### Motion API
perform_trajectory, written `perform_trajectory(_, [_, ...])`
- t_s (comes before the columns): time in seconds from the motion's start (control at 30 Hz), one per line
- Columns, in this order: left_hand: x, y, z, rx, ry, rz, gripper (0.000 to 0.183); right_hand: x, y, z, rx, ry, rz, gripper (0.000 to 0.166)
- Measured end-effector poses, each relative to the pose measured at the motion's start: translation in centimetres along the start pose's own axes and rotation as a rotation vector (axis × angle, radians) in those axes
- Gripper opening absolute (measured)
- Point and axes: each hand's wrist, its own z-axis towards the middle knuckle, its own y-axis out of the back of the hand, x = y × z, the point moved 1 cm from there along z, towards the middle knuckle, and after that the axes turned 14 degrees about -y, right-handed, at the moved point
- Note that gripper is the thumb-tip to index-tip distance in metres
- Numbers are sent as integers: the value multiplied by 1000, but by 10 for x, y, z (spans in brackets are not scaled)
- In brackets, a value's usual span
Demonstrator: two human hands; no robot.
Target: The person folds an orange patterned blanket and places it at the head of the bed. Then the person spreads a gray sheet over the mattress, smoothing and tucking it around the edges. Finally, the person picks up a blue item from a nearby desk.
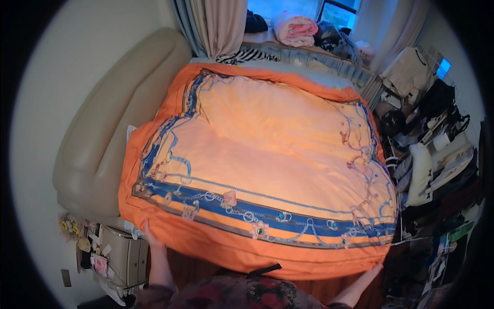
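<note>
A large orange quilt [247,150] with a pale peach middle and a blue border printed with chains and jewels covers the bed before me. At its near left edge my left hand [153,236] grips the orange hem, with the fingers mostly hidden by the cloth. My right hand [377,269] holds the near right corner. Between the two hands the hem hangs in front of my body, off the near side of the bed. Soft wrinkles cross the quilt's middle, and its far edge is rumpled and folded.
A beige padded headboard [115,104] stands along the left. Below it is a nightstand [127,251] with small items. Clothes and bags [428,116] crowd the right side, near a white pillow [420,174]. A rolled pink quilt [295,29] lies on the windowsill by the curtains [222,29].
</note>
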Motion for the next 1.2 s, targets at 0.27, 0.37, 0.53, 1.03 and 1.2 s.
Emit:
perform_trajectory(0.27, [-61,-44,15,-24,38,25,44,-39,-28,22,235,-275,72,39])
perform_trajectory(0.37, [-61,-14,7,-144,86,-46,46,-75,-37,26,345,-421,85,39])
perform_trajectory(0.53, [-59,-87,-10,-5,-170,62,42,-45,-123,55,537,-466,100,39])
perform_trajectory(1.03, [-168,-46,-124,-134,-525,135,33,70,46,138,257,-100,101,42])
perform_trajectory(1.2, [-202,-111,-141,-114,-420,-142,42,108,68,118,164,25,94,43])
